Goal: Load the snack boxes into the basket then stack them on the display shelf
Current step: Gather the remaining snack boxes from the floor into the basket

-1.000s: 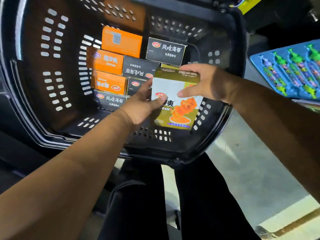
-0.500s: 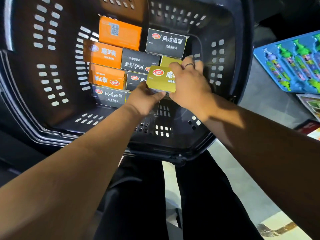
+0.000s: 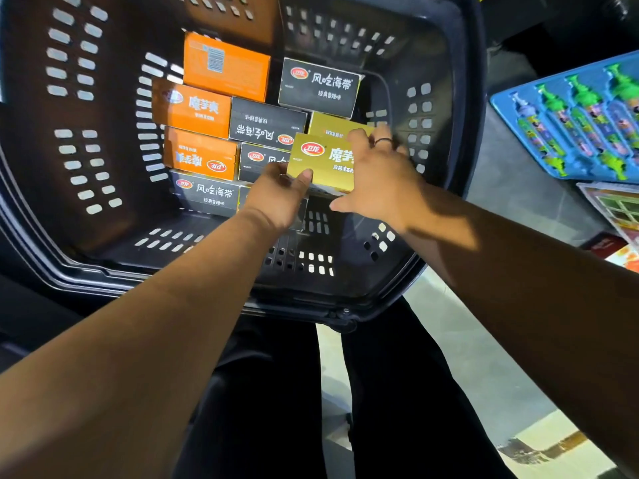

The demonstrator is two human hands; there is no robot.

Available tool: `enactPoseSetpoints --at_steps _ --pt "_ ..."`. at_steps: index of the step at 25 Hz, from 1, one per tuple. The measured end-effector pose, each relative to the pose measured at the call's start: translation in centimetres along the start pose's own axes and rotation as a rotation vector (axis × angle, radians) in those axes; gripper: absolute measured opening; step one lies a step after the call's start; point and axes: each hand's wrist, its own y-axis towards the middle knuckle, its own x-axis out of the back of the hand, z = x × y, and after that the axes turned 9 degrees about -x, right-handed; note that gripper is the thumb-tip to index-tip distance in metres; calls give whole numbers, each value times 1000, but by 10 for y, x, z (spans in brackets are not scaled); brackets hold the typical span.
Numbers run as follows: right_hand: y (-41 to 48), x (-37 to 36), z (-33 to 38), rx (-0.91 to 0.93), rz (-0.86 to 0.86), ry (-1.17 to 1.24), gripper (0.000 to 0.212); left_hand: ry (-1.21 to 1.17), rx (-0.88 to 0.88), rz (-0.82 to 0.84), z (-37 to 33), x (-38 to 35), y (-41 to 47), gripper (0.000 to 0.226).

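A black plastic basket (image 3: 345, 295) holds several snack boxes side by side: orange ones (image 3: 224, 65) on the left, black ones (image 3: 318, 86) in the middle and back, and a gold one (image 3: 332, 126) at the right. A second gold snack box (image 3: 321, 160) sits low in the basket in front of that gold one, its gold side facing up. My left hand (image 3: 276, 202) pinches its near left corner with the thumb on top. My right hand (image 3: 380, 181), wearing a ring, grips its right end with fingers curled over the far edge.
To the right, outside the basket, lies a blue blister pack of green-capped toys (image 3: 570, 119) and some colourful packaging (image 3: 619, 216). My dark trouser legs (image 3: 311, 392) are below the basket, above a grey floor (image 3: 484, 357). The basket's near right floor is bare.
The gold box was held upright over the basket showing its picture face; both hands have turned it gold side up and lowered it in beside the other boxes.
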Motion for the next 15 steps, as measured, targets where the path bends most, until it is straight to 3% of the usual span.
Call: enactPoseSetpoints --at_steps 5,8,11,13,15 --pt "-3 5 -12 -68 86 246 69 24 -19 -18 -5 -2 4 18" --pt "-9 -2 -13 -71 78 329 68 149 -82 -58 -2 -6 -4 28" --pt "-14 -8 -16 -126 195 348 74 209 -100 -44 6 -10 -7 37" --pt "-15 -12 -17 -139 292 233 79 300 -67 -28 14 -13 -4 38" --pt "-14 -17 -16 -129 276 -20 75 346 -63 -1 21 -16 -2 35"
